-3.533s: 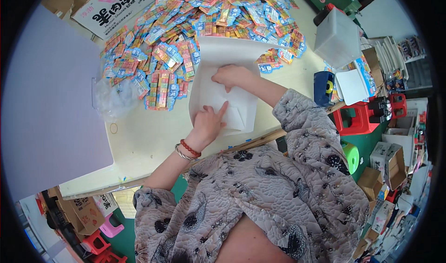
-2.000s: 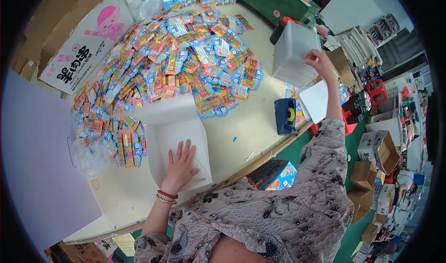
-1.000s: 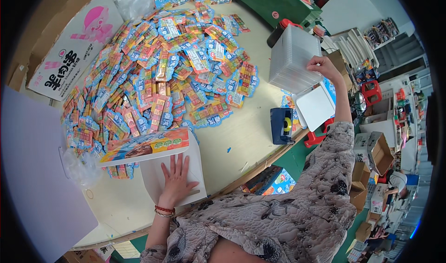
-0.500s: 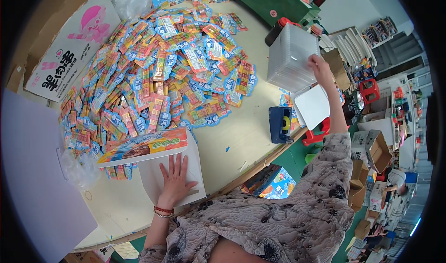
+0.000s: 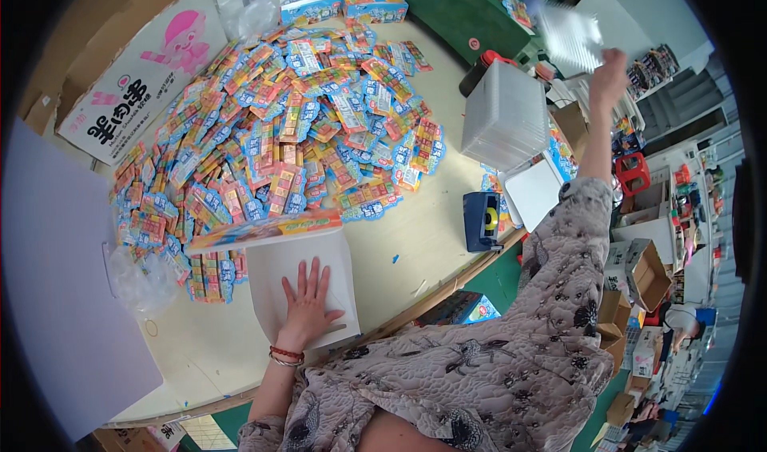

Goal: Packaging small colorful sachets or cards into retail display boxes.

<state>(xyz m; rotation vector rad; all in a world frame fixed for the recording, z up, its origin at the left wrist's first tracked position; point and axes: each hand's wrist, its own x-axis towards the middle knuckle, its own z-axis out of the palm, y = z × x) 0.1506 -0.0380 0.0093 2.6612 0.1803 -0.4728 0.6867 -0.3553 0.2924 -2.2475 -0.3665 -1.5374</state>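
My left hand (image 5: 307,312) lies flat with fingers spread on the white inside of a small cardboard display box (image 5: 268,268). The box's colourful printed flap (image 5: 264,232) stands up at its far side. Out at the upper right, my right hand (image 5: 609,84) grips a clear ribbed plastic tray (image 5: 569,38) by one end. Motion blurs that tray, and my fingertips are partly hidden. Below it on the table stands a stack of clear plastic trays (image 5: 505,116). A large pile of colourful candy packs (image 5: 280,132) spreads beyond my left hand.
A navy tape dispenser (image 5: 482,222) and a white sheet (image 5: 534,195) sit near the table's right edge. Printed boxes (image 5: 374,4) stand at the far side. A large carton (image 5: 148,68) and a clear plastic bag (image 5: 142,280) are on the left.
My right hand has moved up and away from the tray stack, carrying one clear tray. My left hand stays on the box, whose printed flap has tilted farther back.
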